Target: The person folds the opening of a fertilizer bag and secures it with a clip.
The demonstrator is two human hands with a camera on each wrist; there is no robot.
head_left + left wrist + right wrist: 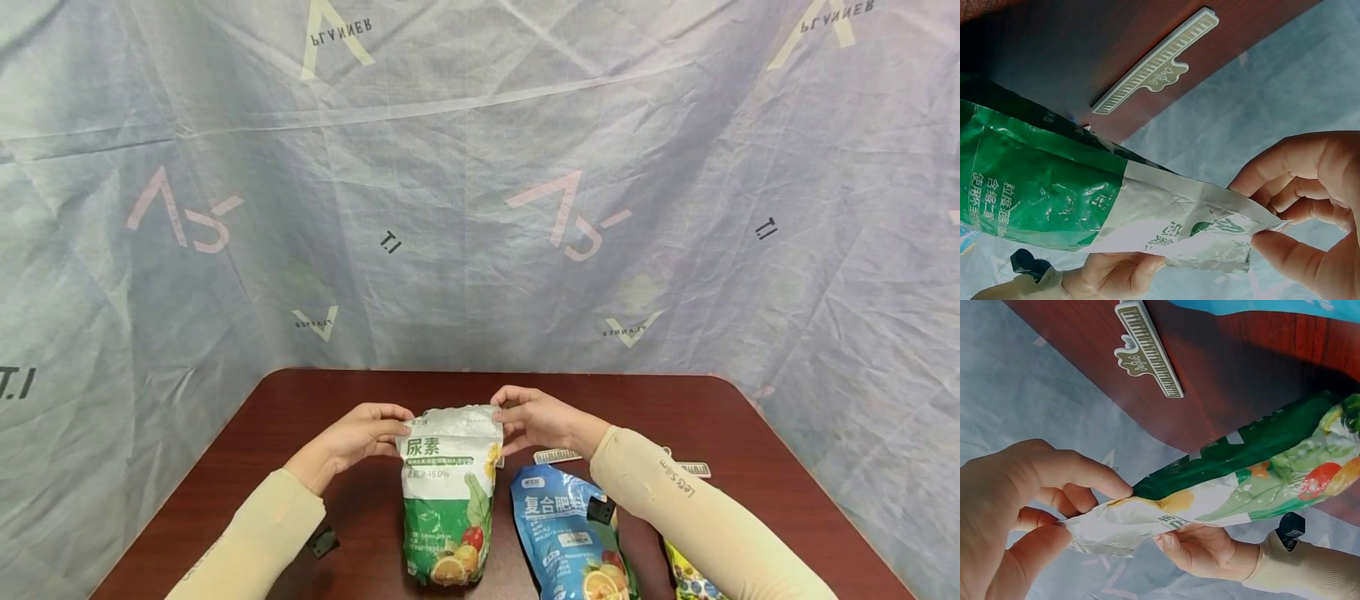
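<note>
A green and white fertilizer bag (447, 492) stands upright at the middle of the table, with fruit and vegetables printed on its front. My left hand (366, 437) pinches its top left corner between thumb and fingers. At the opposite top corner, my right hand (542, 418) pinches the bag's edge in the same way. The bag's silvery top edge (1235, 259) looks creased in the left wrist view. From the right wrist, the bag's side (1241, 487) shows, with the right thumb and index finger on its top corner.
To the right lies a blue fertilizer bag (558, 533), and beyond it a yellow bag (692, 577) partly behind the right forearm. Piano-keyboard-patterned clips (692, 469) lie on the dark red table (322, 483) behind the bags. A printed grey cloth (465, 208) hangs behind the table.
</note>
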